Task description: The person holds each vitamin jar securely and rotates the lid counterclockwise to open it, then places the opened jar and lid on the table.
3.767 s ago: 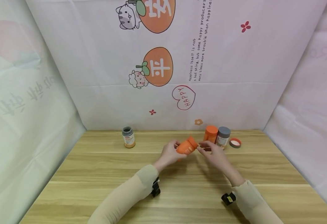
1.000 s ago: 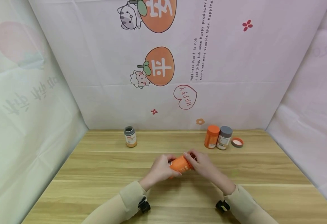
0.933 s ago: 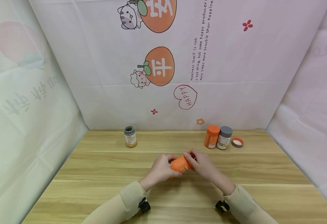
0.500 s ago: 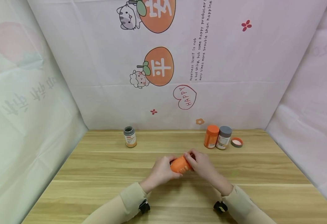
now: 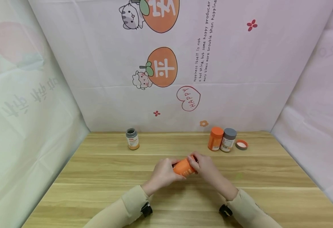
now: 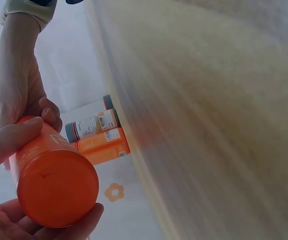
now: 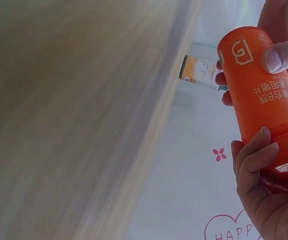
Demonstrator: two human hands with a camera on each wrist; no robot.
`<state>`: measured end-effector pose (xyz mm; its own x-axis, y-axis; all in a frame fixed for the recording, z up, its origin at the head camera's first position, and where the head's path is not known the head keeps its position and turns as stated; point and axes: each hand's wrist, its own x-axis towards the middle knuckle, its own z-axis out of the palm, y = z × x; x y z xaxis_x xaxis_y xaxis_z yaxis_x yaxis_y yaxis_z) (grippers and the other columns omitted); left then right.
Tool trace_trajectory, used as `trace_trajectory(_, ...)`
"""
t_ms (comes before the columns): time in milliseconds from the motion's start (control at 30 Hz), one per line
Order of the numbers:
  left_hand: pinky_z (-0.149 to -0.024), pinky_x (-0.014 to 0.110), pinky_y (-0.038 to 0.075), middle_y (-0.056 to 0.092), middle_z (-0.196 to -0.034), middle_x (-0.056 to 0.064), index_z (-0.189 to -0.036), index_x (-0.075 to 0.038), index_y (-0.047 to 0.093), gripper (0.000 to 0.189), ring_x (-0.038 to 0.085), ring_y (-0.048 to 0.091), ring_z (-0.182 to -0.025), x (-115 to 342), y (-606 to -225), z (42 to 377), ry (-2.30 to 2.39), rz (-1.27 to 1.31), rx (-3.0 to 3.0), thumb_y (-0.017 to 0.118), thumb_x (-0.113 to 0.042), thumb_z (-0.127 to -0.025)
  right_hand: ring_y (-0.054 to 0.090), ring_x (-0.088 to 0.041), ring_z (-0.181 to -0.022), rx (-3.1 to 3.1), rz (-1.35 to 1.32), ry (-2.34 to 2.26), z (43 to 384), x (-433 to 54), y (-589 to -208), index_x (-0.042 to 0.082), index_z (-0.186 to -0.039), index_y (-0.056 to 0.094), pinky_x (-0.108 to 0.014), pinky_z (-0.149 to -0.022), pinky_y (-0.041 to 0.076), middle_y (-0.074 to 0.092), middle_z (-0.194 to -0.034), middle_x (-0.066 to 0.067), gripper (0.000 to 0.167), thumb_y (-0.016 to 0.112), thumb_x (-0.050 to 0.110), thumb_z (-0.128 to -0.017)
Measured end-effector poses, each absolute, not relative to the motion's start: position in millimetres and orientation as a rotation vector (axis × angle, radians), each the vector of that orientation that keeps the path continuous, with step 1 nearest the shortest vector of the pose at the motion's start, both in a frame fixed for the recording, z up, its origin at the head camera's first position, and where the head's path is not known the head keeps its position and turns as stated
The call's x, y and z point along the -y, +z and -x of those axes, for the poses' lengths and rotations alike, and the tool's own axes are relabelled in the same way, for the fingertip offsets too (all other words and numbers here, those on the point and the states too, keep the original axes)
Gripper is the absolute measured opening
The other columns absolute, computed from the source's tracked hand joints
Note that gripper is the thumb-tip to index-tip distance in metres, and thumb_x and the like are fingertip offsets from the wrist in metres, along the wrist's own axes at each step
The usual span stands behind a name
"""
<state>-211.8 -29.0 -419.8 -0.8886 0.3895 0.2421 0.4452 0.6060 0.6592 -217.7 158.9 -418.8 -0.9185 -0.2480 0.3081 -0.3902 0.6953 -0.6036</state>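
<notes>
An orange supplement bottle (image 5: 182,168) is held tilted between both hands, over the middle of the table. The left hand (image 5: 163,173) grips its body near the base, thumb along the near side. At the other end, the right hand (image 5: 206,167) curls its fingers round the orange cap (image 7: 285,146). White lettering shows on the bottle's side in the right wrist view. Its round base (image 6: 59,187) faces the camera in the left wrist view. In the head view the right fingers hide most of the cap.
At the back left stands an open grey-necked bottle (image 5: 133,139). Back right hold a capped orange bottle (image 5: 215,139), a grey-capped bottle (image 5: 228,140) beside it, and a loose lid (image 5: 241,145) lying inside up. A white printed cloth (image 5: 126,104) rises behind the wooden table (image 5: 98,177).
Since the oldest frame, both hands have brought the bottle nearer and slightly left, and the right fingers have gone from the cap's edge to gripping round it. Little differs over the last second.
</notes>
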Motion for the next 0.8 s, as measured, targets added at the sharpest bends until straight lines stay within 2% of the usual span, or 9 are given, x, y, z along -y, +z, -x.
trace_trajectory(300, -0.065, 0.023, 0.048, 0.071, -0.085, -0.005, -0.1, -0.011, 0.073, 0.045, 0.005, 0.059, -0.072, 30.8, -416.7, 214.1, -1.396, 0.69, 2.782, 0.089, -0.025, -0.06, 0.047, -0.003, -0.057, 2.627, -0.647, 0.893, 217.8, -163.2, -417.5, 0.008, -0.098, 0.06, -0.017, -0.05, 0.042, 0.057, -0.075, 0.002, 0.023, 0.054, 0.03, -0.096)
trace_trajectory(800, -0.066, 0.026, 0.05, 0.071, -0.084, -0.005, -0.101, -0.014, 0.073, 0.045, 0.008, 0.061, -0.073, 34.3, -414.1, 218.1, -1.549, 0.684, 2.804, 0.088, -0.025, -0.06, 0.048, -0.002, -0.06, 2.516, -0.772, 0.877, 217.7, -165.5, -418.4, 0.009, -0.099, 0.058, -0.016, -0.051, 0.043, 0.059, -0.079, 0.001, 0.014, 0.056, 0.022, -0.095)
